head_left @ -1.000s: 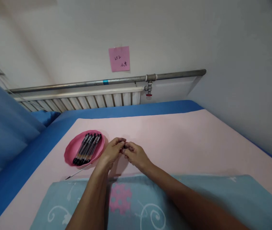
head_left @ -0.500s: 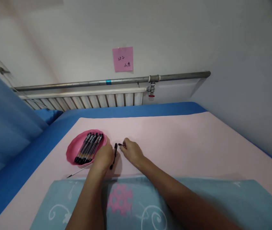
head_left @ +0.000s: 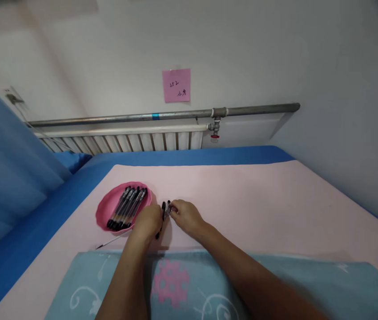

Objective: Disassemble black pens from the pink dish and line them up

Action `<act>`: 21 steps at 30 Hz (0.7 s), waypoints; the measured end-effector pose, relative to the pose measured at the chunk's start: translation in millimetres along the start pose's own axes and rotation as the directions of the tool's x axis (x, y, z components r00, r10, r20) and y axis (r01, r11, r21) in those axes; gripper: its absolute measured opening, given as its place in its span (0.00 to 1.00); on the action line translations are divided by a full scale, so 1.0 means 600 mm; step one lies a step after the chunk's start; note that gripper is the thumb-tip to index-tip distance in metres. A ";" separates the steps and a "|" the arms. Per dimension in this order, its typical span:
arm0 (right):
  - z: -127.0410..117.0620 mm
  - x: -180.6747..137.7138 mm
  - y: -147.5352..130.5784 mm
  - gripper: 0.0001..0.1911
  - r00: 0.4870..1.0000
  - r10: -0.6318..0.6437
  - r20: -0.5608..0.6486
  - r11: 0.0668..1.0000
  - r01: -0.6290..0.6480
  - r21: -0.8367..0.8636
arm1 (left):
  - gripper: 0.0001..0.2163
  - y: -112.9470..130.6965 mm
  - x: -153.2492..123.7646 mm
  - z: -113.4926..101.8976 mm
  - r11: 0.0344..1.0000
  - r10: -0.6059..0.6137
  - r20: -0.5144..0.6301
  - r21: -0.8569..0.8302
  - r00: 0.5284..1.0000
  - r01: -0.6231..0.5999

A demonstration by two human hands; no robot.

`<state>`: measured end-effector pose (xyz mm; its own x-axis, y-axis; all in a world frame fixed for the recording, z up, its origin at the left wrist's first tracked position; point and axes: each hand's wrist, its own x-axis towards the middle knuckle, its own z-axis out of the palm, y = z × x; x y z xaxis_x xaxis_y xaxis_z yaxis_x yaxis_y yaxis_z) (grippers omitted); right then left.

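Observation:
My left hand (head_left: 147, 224) is closed around a black pen (head_left: 163, 212), held nearly upright over the pink sheet (head_left: 259, 200). My right hand (head_left: 186, 216) pinches a small dark piece, seemingly the pen's cap (head_left: 168, 205), right beside the pen's upper end. The two hands almost touch. Just left of them a pink plate (head_left: 107, 211) holds several black pens (head_left: 127, 207) laid side by side.
A thin white refill (head_left: 109, 242) lies on the sheet below the plate. A light blue patterned cloth (head_left: 175, 289) covers the near part under my forearms. Blue bedding (head_left: 25, 240), a radiator (head_left: 125, 142) and a pipe (head_left: 162, 116) line the far wall.
The hands were joined, then drew apart with the pen in the left and the small piece in the right. Now they have come close together again.

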<state>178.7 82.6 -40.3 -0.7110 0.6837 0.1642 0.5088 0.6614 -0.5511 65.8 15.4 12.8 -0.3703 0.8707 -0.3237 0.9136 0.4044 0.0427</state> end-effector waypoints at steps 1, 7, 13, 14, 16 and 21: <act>0.000 0.000 -0.001 0.09 1.000 -0.009 -0.002 1.000 0.009 -0.008 | 0.14 -0.001 0.002 0.002 1.000 0.004 0.003 0.002 1.000 -0.004; 0.000 0.000 -0.004 0.13 0.999 -0.050 0.012 0.998 0.051 -0.045 | 0.14 -0.002 0.007 0.006 1.000 0.010 0.020 0.007 1.000 -0.010; -0.001 -0.003 -0.005 0.15 0.997 -0.075 0.031 0.995 0.077 -0.066 | 0.15 0.001 0.004 0.003 1.000 0.013 0.020 0.013 1.000 -0.013; -0.001 -0.004 -0.006 0.15 0.996 -0.080 0.034 0.994 0.082 -0.068 | 0.15 0.001 0.005 0.003 1.000 0.017 0.019 0.015 1.000 -0.017; -0.002 -0.006 -0.006 0.14 0.995 -0.089 0.036 0.993 0.091 -0.070 | 0.15 0.000 0.006 0.005 1.000 0.026 0.016 0.017 1.000 -0.026; -0.002 -0.013 -0.010 0.13 0.993 -0.106 0.051 0.992 0.109 -0.063 | 0.15 -0.002 0.005 0.005 0.999 0.039 0.009 0.019 0.999 -0.039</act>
<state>182.0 73.6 -37.1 -0.7847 0.5933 0.1797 0.4577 0.7500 -0.4775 64.2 16.8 9.0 -0.3330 0.8832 -0.3302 0.9303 0.3649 0.0377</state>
